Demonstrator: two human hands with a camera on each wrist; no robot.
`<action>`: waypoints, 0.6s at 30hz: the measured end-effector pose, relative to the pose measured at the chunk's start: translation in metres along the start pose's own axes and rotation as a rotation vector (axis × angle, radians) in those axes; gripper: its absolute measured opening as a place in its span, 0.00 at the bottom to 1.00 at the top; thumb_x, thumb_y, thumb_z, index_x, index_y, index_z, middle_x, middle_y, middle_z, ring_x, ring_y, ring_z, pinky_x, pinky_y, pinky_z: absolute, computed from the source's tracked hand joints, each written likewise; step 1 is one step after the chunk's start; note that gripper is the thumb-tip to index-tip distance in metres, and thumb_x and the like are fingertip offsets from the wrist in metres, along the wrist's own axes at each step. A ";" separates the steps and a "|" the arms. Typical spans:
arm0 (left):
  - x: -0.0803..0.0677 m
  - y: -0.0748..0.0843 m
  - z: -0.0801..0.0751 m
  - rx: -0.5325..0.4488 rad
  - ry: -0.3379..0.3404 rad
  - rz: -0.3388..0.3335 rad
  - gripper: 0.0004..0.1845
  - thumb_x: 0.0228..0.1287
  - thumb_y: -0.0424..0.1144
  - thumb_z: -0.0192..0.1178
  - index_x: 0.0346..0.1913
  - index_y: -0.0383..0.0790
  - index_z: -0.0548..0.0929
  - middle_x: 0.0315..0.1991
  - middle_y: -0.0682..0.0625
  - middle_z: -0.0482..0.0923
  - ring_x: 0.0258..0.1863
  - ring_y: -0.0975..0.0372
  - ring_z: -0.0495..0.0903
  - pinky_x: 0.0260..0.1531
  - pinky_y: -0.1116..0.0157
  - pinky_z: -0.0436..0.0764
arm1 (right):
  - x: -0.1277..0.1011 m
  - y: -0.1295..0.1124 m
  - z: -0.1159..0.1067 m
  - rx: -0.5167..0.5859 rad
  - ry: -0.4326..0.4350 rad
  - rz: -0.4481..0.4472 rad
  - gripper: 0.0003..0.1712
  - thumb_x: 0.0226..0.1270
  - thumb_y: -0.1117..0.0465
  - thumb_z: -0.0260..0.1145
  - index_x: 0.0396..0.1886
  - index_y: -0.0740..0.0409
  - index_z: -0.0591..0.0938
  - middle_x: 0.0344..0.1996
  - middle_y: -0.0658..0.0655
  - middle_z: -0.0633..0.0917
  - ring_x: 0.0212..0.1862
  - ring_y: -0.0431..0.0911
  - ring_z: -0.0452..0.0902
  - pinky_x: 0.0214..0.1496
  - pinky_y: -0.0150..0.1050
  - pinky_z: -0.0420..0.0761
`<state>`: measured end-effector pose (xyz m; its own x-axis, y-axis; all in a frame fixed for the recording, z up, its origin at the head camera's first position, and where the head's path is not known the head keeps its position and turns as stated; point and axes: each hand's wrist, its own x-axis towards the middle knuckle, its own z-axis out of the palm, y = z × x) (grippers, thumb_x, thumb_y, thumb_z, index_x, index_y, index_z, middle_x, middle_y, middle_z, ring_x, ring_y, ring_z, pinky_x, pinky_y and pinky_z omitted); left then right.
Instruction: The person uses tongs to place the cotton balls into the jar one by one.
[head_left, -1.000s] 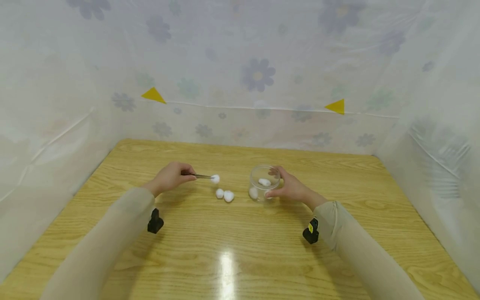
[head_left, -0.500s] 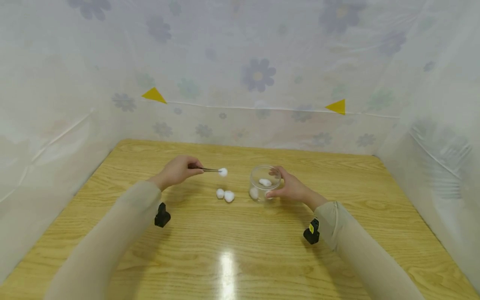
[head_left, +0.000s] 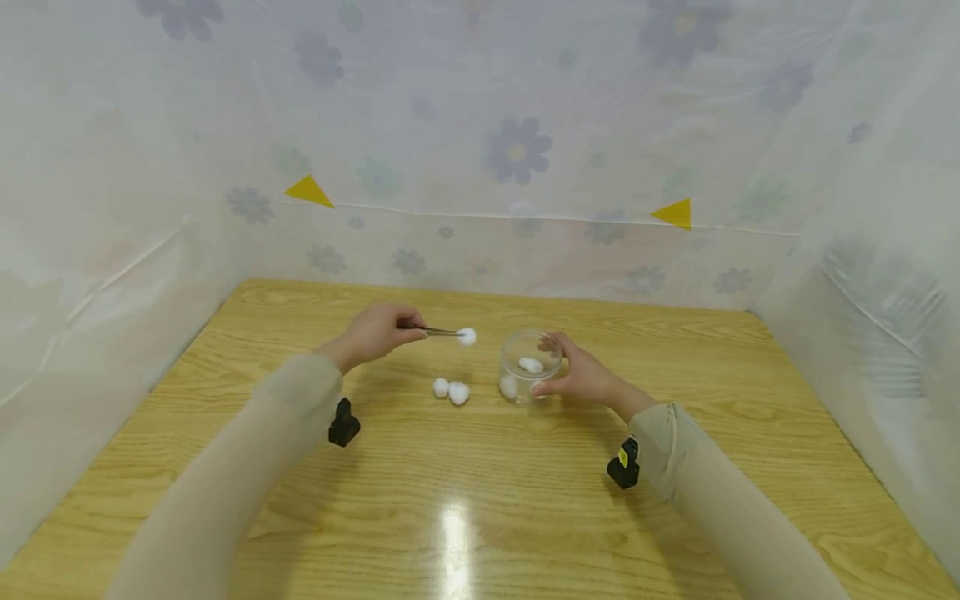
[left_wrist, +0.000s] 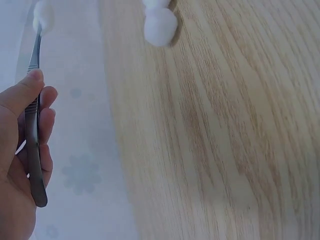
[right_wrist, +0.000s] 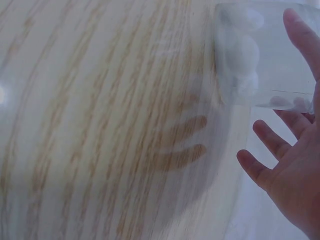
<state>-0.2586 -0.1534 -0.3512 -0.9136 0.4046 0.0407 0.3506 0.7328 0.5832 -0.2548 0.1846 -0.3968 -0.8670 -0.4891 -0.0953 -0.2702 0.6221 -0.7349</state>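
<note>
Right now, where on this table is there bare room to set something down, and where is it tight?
Bare wood lies along the near edge of the table between the two sleeves, and across the right side beyond the right hand. It is crowded mid-table: two loose cotton balls sit just left of the clear jar, with the tweezers above them.

White cotton ball pinched in tweezers, airborne left of clear jar.

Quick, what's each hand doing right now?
Left hand: pinches tweezers holding a cotton ball.
Right hand: fingers curled round the clear jar.
</note>
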 end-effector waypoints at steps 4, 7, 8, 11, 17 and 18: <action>0.004 0.006 0.001 0.005 -0.005 0.008 0.09 0.66 0.42 0.57 0.41 0.41 0.83 0.38 0.47 0.82 0.38 0.55 0.80 0.38 0.60 0.77 | 0.000 0.000 0.000 -0.001 -0.001 0.003 0.54 0.53 0.52 0.73 0.72 0.58 0.51 0.69 0.62 0.63 0.71 0.61 0.52 0.67 0.61 0.58; 0.006 0.010 0.001 0.012 -0.004 0.025 0.09 0.66 0.42 0.58 0.41 0.41 0.83 0.37 0.48 0.82 0.37 0.55 0.80 0.38 0.60 0.77 | -0.001 0.000 0.000 0.001 -0.003 0.006 0.55 0.53 0.51 0.73 0.72 0.58 0.50 0.69 0.62 0.62 0.71 0.61 0.52 0.67 0.61 0.58; 0.007 0.012 0.001 0.016 -0.001 0.029 0.09 0.66 0.42 0.58 0.41 0.41 0.83 0.36 0.49 0.82 0.36 0.56 0.80 0.38 0.60 0.77 | -0.001 0.000 0.000 0.003 -0.003 0.006 0.55 0.52 0.51 0.74 0.72 0.58 0.51 0.69 0.62 0.62 0.71 0.61 0.52 0.67 0.61 0.57; 0.009 0.016 0.002 0.012 0.002 0.033 0.09 0.66 0.41 0.58 0.41 0.41 0.83 0.36 0.49 0.83 0.36 0.56 0.80 0.37 0.60 0.78 | -0.001 0.000 -0.001 0.006 -0.001 0.004 0.56 0.51 0.50 0.74 0.72 0.58 0.51 0.69 0.62 0.63 0.71 0.61 0.52 0.67 0.61 0.57; 0.013 0.023 0.004 0.008 -0.001 0.044 0.08 0.66 0.42 0.58 0.41 0.42 0.83 0.37 0.47 0.83 0.36 0.59 0.81 0.38 0.61 0.78 | -0.001 0.000 0.000 0.008 -0.004 0.008 0.56 0.52 0.50 0.74 0.73 0.58 0.50 0.69 0.62 0.62 0.71 0.61 0.51 0.67 0.61 0.58; 0.014 0.024 0.004 0.006 -0.003 0.048 0.08 0.66 0.42 0.58 0.41 0.42 0.83 0.38 0.47 0.83 0.36 0.59 0.80 0.38 0.61 0.78 | -0.002 -0.001 0.000 0.009 -0.005 0.010 0.56 0.52 0.50 0.74 0.73 0.58 0.50 0.69 0.62 0.62 0.71 0.61 0.51 0.67 0.61 0.58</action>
<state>-0.2623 -0.1281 -0.3401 -0.8948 0.4415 0.0660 0.3954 0.7154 0.5761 -0.2535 0.1852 -0.3959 -0.8676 -0.4860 -0.1055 -0.2583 0.6215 -0.7396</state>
